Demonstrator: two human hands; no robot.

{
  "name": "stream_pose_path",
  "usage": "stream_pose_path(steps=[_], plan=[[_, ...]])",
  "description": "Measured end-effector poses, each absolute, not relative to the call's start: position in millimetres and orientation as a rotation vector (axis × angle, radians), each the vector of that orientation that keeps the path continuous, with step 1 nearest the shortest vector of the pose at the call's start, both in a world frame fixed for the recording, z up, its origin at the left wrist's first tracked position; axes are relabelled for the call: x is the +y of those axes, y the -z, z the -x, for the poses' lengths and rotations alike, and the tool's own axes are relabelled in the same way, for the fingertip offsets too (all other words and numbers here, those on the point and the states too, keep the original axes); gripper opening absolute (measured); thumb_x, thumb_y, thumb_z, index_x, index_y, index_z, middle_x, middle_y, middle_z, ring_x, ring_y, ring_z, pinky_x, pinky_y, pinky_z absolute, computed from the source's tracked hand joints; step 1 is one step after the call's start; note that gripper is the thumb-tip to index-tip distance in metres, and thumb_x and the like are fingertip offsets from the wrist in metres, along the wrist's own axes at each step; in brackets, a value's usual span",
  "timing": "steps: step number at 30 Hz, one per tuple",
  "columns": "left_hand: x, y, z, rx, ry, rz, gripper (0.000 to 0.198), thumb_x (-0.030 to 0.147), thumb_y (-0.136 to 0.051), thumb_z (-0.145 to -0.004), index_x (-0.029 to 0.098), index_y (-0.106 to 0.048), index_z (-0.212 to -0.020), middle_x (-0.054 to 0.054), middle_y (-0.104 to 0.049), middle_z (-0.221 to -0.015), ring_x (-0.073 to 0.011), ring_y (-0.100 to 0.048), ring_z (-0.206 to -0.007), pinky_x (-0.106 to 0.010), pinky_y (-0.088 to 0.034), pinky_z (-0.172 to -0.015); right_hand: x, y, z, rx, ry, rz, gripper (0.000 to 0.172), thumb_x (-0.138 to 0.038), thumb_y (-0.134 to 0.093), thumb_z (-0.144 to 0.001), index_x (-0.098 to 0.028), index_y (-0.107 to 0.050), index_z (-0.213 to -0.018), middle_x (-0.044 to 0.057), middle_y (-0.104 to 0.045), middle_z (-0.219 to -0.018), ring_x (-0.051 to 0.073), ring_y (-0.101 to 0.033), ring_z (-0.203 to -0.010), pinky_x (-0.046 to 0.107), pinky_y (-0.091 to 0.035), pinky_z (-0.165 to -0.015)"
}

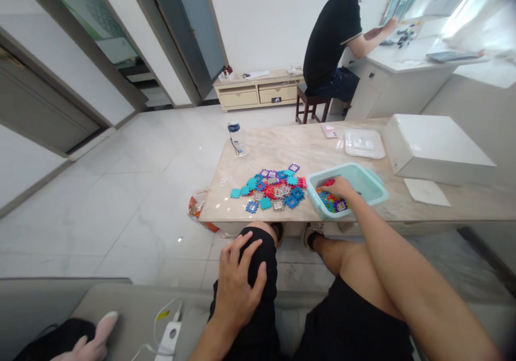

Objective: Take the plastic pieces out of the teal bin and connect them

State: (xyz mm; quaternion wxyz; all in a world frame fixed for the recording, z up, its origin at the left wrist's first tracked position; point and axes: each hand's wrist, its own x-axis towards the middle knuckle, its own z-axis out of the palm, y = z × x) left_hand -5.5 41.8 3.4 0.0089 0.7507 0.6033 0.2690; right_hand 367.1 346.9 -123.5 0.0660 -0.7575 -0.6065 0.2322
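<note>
Many toothed tiles, rounded tub

Tub: pale turquoise, open-topped, upright on the surface.
Tiles inside: multicoloured, flat, jumbled toward the left end.
Red piece: in the tub, near its far left corner, partly hidden.
Loose pile: toothed tiles, blue, turquoise, red, purple, grey, overlapping.

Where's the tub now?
In the head view, the tub sits on the table, just right of the loose pieces, with the right hand in it.
</note>
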Motion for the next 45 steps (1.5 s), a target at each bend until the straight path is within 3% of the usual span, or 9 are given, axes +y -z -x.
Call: stream_pose_path(steps=[10,16,28,32,39,42,45], plan=[[38.6,-6.5,3.5,1.901,-0.816,-2.335,0.045,0.026,-0.065,-0.098,0.028,-0.066,-0.143,-0.01,-0.06,-0.154,-0.0334,-0.055,-0.138,-0.054,-0.051,-0.116,350.1,126.6,-371.1,-1.848,-0.64,2.282,0.039,-0.05,-0.086,-0.083,-0.015,-0.082,-0.097,0.02,-0.081,-0.1,0.037,-0.078,-0.097,0.038,-0.058,-0.078],[37.3,-8.2,3.1,1.892,-0.806,-2.336,0.044,0.025,-0.063,-0.099,0.027,-0.065,-0.143,-0.009,-0.059,-0.155,-0.033,-0.054,-0.139,-0.055,-0.049,-0.117,346.3,119.1,-373.0,-1.815,-0.652,2.301,0.041,-0.053,-0.085,-0.083,-0.014,-0.082,-0.094,0.02,-0.08,-0.095,0.034,-0.076,-0.086,0.036,-0.056,-0.072],[44.3,8.0,12.7,1.807,-0.917,-2.34,0.055,0.026,-0.069,-0.094,0.038,-0.061,-0.147,-0.005,-0.061,-0.154,-0.0377,-0.058,-0.137,-0.06,-0.058,-0.11,319.4,76.5,-375.8,-1.56,-0.693,2.19,0.034,-0.05,-0.078,-0.087,-0.017,-0.077,-0.079,0.008,-0.078,-0.078,0.023,-0.071,-0.074,0.027,-0.049,-0.061],[41.4,13.6,21.7,1.803,-0.988,-2.305,0.05,0.028,-0.064,-0.097,0.038,-0.061,-0.146,-0.006,-0.062,-0.153,-0.0376,-0.06,-0.136,-0.062,-0.059,-0.109,314.6,76.3,-383.8,-1.244,-0.925,2.057,0.035,-0.051,-0.086,-0.075,-0.018,-0.075,-0.076,0.005,-0.074,-0.069,0.02,-0.067,-0.066,0.026,-0.051,-0.056],[35.9,21.7,34.3,1.819,-1.029,-2.246,0.056,0.03,-0.064,-0.096,0.04,-0.058,-0.15,-0.003,-0.062,-0.155,-0.0367,-0.06,-0.138,-0.059,-0.063,-0.106,308.4,58.2,-398.4,-0.969,-1.12,1.838,0.03,-0.047,-0.09,-0.071,-0.022,-0.08,-0.083,0.01,-0.082,-0.094,0.023,-0.075,-0.077,0.03,-0.063,-0.061],[38.7,22.8,35.5,1.803,-1.064,-2.215,0.058,0.03,-0.064,-0.094,0.043,-0.058,-0.15,-0.001,-0.063,-0.154,-0.0365,-0.061,-0.137,-0.058,-0.064,-0.106,306.0,34.5,-392.4,-0.828,-1.155,1.651,0.021,-0.042,-0.089,-0.074,-0.027,-0.081,-0.085,0.008,-0.082,-0.092,0.021,-0.074,-0.074,0.028,-0.061,-0.059],[40.3,28.3,38.7,1.785,-1.117,-2.173,0.062,0.033,-0.064,-0.093,0.052,-0.056,-0.152,0.002,-0.065,-0.151,-0.0383,-0.063,-0.134,-0.062,-0.062,-0.105,299.2,9.0,-360.0,-0.743,-1.287,1.397,0.017,-0.034,-0.086,-0.077,-0.023,-0.077,-0.086,0.003,-0.077,-0.081,0.014,-0.067,-0.066,0.021,-0.054,-0.056]])
